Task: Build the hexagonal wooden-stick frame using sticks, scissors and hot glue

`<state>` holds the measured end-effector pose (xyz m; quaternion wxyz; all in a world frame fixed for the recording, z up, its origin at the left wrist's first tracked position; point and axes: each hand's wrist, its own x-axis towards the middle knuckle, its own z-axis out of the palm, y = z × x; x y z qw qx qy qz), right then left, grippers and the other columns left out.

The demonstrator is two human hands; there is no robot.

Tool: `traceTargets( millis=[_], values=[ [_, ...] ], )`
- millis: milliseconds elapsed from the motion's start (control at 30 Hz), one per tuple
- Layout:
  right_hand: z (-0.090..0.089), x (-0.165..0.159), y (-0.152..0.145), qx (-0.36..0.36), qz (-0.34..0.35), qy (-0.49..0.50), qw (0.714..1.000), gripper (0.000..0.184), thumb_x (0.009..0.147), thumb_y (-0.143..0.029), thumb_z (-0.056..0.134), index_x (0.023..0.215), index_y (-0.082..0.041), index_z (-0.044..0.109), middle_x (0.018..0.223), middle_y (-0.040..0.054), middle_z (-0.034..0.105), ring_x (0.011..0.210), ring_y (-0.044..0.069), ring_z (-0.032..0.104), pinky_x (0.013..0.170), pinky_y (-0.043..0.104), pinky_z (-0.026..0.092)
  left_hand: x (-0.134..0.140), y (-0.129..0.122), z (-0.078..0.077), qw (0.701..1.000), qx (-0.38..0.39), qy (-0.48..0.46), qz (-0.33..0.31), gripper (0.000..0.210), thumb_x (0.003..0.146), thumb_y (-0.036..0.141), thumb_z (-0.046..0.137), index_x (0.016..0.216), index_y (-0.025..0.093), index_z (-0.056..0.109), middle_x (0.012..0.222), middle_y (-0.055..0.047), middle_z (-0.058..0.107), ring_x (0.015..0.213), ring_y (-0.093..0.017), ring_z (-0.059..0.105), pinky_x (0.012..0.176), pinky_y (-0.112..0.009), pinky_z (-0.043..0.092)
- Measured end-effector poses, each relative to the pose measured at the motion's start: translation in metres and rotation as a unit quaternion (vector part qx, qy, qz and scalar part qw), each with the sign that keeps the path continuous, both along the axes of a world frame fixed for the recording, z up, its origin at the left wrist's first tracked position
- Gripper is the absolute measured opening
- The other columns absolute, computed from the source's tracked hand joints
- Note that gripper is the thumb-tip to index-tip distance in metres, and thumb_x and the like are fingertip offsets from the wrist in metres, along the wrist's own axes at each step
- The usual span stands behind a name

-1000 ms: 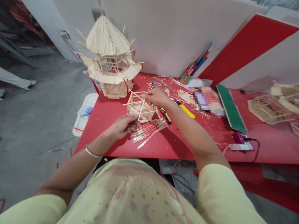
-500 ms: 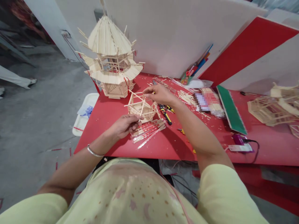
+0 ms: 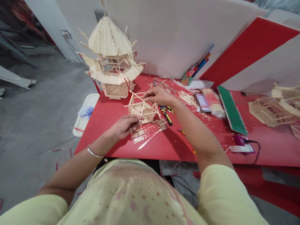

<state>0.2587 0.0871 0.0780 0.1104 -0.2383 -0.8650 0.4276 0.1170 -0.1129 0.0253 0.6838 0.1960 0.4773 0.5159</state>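
Stick [image 3: 142, 109] just left of frame centre, pinched at lower end by left hand [image 3: 127, 125], long axis up and slightly right toward right hand [image 3: 159, 95], across open hexagonal structure [image 3: 148, 116]; left hand nearer; right hand bent-fingered near upper end, grip impossible to tell

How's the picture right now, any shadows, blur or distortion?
In the head view: a soft shadow on the red table below the right forearm; fine detail slightly soft on the stick frame; pixelation beside the green board; a dim, blurry upper-left corner; wide-lens stretching towards the edges.
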Motion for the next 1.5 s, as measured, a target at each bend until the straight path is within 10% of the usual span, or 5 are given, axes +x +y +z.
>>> traceTargets(
  millis=[1267, 1500],
  values=[
    [0.003, 0.003, -0.007, 0.013, -0.01, 0.004, 1.0, 0.02, 0.08, -0.024, 0.071, 0.093, -0.014, 0.083, 0.079, 0.0032, 0.077, 0.068, 0.012, 0.06, 0.065, 0.025, 0.044, 0.003, -0.006, 0.001, 0.999, 0.033, 0.022, -0.01, 0.029, 0.077, 0.03, 0.087, 0.091, 0.008, 0.076, 0.069, -0.007, 0.071, 0.042, -0.006, 0.047, 0.035, -0.016, 0.028],
    [0.025, 0.019, -0.029, 0.067, -0.004, 0.064, 0.996, 0.016, 0.083, -0.026, 0.075, 0.091, -0.015, 0.084, 0.081, 0.0037, 0.078, 0.075, 0.015, 0.065, 0.07, 0.026, 0.045, 0.016, -0.019, 0.018, 0.996, 0.071, 0.053, -0.023, 0.033, 0.073, 0.036, 0.091, 0.085, 0.009, 0.079, 0.076, -0.009, 0.075, 0.056, -0.011, 0.063, 0.052, -0.02, 0.05]
  ],
)
